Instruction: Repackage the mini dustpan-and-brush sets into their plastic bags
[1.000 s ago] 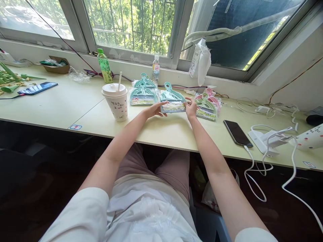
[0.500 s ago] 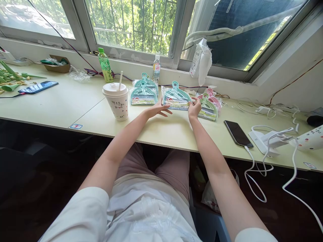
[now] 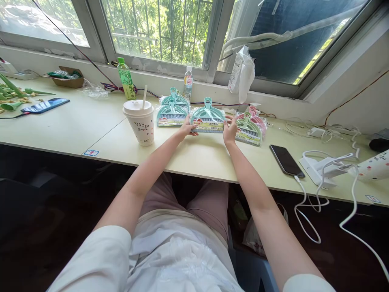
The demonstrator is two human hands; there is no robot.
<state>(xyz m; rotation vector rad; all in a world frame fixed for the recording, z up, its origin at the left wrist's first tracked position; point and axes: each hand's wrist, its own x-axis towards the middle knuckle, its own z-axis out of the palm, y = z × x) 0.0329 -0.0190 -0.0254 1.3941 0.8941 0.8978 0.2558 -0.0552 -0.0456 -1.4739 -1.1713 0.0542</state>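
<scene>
A teal mini dustpan and brush set [image 3: 208, 117], wrapped in clear plastic, stands upright between my two hands. My left hand [image 3: 186, 127] is closed on its lower left corner, and my right hand [image 3: 230, 129] grips its right edge. Just left of it, two more teal sets [image 3: 172, 112] stand one behind the other, close to my left fingers. On the other side, a green set [image 3: 249, 129] leans in front of a pink set [image 3: 259, 120], beside my right hand.
A white paper cup with a straw [image 3: 139, 121] stands left of my left forearm. Behind are a green tea bottle [image 3: 127, 79] and a clear bottle [image 3: 188, 83]. To the right lie a black phone [image 3: 286, 161], a white power strip [image 3: 319, 172] and cables. Another phone [image 3: 46, 105] lies far left.
The held teal set has moved slightly left and turned to face me more squarely. My left hand, open before, has closed on its left corner. My right hand moved left with it.
</scene>
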